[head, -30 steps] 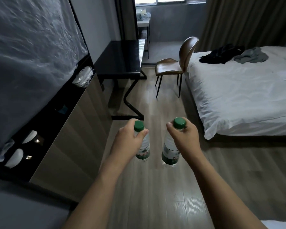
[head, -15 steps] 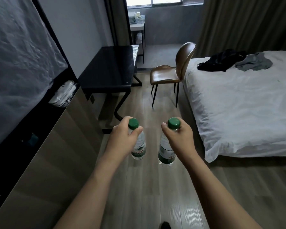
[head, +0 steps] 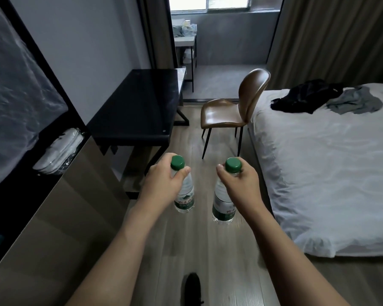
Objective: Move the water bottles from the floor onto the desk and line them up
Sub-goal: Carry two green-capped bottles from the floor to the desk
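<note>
Wooden floor (head: 199, 250) is being shown between a black table (head: 142, 102) on the left and a white bed (head: 323, 164) on the right, with a brown chair (head: 237, 111) beyond. Two water bottles are being held in the air above the floor, well short of the table. The left bottle (head: 184, 195) is being gripped at its neck by the left hand (head: 164, 184), the right bottle (head: 223, 204) likewise by the right hand (head: 241, 184). Each grip is being kept closed just under a green cap; each body is being hung below it, long axis near upright, cap up.
</note>
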